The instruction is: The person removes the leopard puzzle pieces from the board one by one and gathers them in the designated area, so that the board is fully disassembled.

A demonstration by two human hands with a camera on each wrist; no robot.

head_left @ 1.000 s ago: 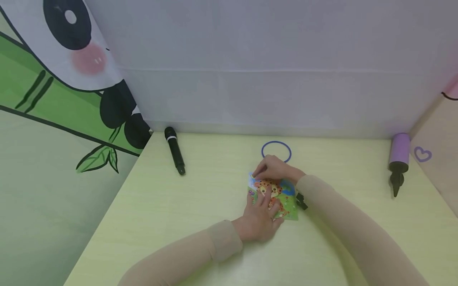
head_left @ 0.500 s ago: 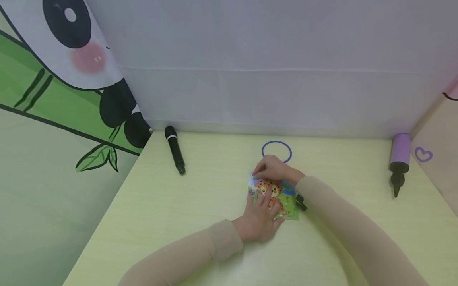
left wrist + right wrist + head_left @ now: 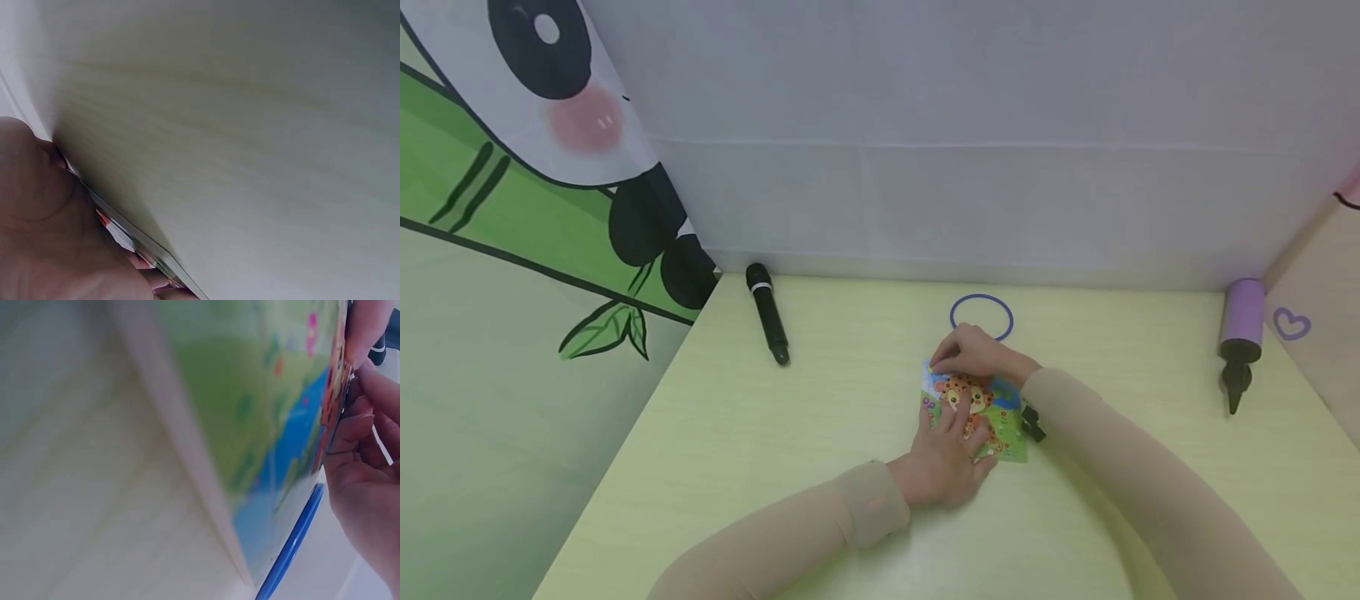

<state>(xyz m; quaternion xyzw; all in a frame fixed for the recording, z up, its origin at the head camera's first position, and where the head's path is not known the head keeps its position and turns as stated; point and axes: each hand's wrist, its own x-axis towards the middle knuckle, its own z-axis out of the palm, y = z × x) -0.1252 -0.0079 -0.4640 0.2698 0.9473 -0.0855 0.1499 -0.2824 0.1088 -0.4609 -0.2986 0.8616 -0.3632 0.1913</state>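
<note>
Head view: left hand (image 3: 946, 467) presses picture card (image 3: 1004, 407) flat; right hand (image 3: 977, 353) pinches its far edge, likely peeling; next needs steady lift.

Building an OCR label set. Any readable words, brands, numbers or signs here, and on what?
No readable words, brands or numbers in any view.
Picture card under the left hand and right hand: cartoon animal art only, any print too small to read.
Side panel: a purple heart sign, no text.
Black marker and purple pump: no legible label.
</note>
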